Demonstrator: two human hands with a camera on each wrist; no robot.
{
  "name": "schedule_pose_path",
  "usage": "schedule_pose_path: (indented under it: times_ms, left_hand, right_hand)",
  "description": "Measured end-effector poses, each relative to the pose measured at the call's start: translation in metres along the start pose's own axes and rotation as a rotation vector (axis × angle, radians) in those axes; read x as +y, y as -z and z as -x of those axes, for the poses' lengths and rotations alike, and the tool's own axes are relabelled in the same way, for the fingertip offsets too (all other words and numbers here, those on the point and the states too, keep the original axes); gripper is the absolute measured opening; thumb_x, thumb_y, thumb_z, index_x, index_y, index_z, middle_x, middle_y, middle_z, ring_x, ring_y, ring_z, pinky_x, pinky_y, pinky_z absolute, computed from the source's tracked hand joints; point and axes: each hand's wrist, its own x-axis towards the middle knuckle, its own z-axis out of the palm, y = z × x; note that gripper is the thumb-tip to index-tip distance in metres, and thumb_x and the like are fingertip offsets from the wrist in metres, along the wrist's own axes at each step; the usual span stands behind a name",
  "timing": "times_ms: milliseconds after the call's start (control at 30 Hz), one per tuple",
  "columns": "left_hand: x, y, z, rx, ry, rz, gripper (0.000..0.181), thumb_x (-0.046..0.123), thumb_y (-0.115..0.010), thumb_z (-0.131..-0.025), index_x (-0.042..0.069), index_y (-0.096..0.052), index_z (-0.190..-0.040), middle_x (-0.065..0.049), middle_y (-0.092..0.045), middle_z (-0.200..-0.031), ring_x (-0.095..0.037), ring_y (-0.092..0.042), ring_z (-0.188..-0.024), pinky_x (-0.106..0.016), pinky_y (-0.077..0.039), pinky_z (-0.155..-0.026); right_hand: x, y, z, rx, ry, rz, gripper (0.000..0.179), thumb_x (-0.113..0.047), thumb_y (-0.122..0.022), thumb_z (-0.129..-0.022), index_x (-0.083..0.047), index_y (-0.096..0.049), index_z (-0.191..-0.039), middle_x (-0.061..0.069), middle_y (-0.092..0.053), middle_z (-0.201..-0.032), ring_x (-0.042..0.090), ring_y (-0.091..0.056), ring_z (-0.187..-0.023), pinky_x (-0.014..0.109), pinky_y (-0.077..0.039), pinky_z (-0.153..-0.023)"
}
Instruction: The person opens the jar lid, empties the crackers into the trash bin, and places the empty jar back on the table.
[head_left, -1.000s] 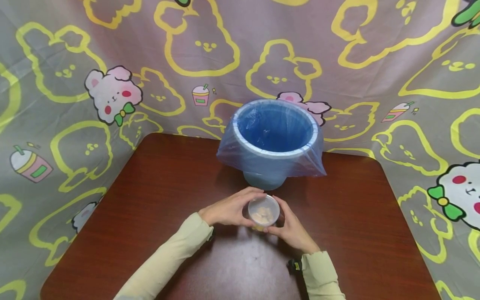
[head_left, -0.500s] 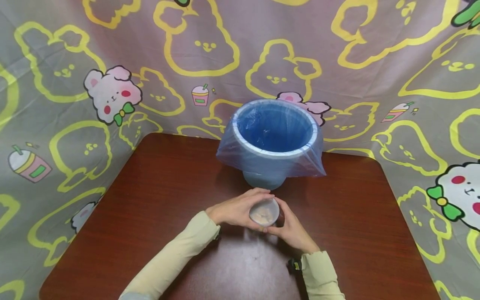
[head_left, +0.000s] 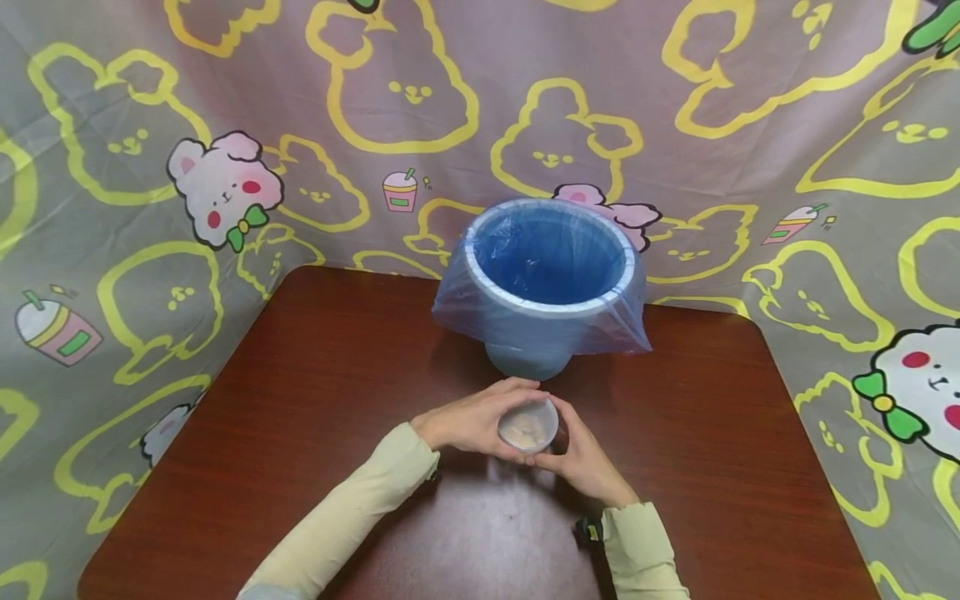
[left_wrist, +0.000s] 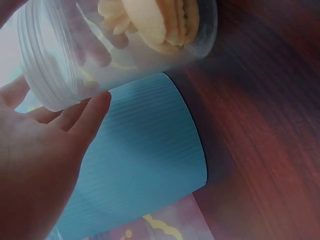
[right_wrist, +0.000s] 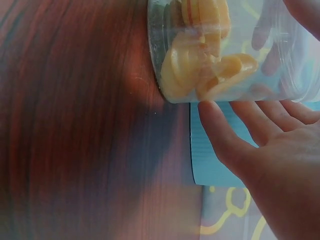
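Observation:
Both of my hands hold a clear plastic jar (head_left: 527, 429) in front of the bin in the head view. Pale yellow pieces that look like cookies (right_wrist: 182, 62) lie inside it, toward the base. My left hand (head_left: 474, 423) grips the jar high up, with its fingers round the ridged translucent lid (left_wrist: 42, 70) in the left wrist view. On the other side, my right hand (head_left: 588, 457) holds the jar's wall between thumb and fingers, its fingertips against the clear side in the right wrist view. Whether the base touches the table, I cannot tell.
A blue bin (head_left: 528, 360) lined with a translucent blue bag (head_left: 600, 329) stands just beyond the hands. The reddish-brown table (head_left: 337, 358) extends to both sides. A patterned cloth (head_left: 465, 100) surrounds its back and sides.
My left hand has shifted slightly right and turned around the top of the jar, covering more of its left side. The right hand and the bin have stayed put.

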Motion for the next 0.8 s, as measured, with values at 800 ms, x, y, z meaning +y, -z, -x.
schedule_pose_path:
  times_ms: [800]
  left_hand:
    - [0.0006, 0.0019, 0.0074, 0.043, -0.013, 0.013, 0.087, 0.036, -0.085, -0.072, 0.016, -0.041, -0.146, -0.004, -0.04, -0.148, -0.015, -0.043, -0.132, -0.029, -0.041, -0.106]
  right_hand:
    - [0.0014, -0.0007, -0.0001, -0.003, 0.018, -0.05, 0.09, -0.013, -0.084, -0.073, -0.017, -0.032, -0.146, 0.008, -0.041, -0.146, 0.029, -0.043, -0.132, 0.05, -0.04, -0.104]
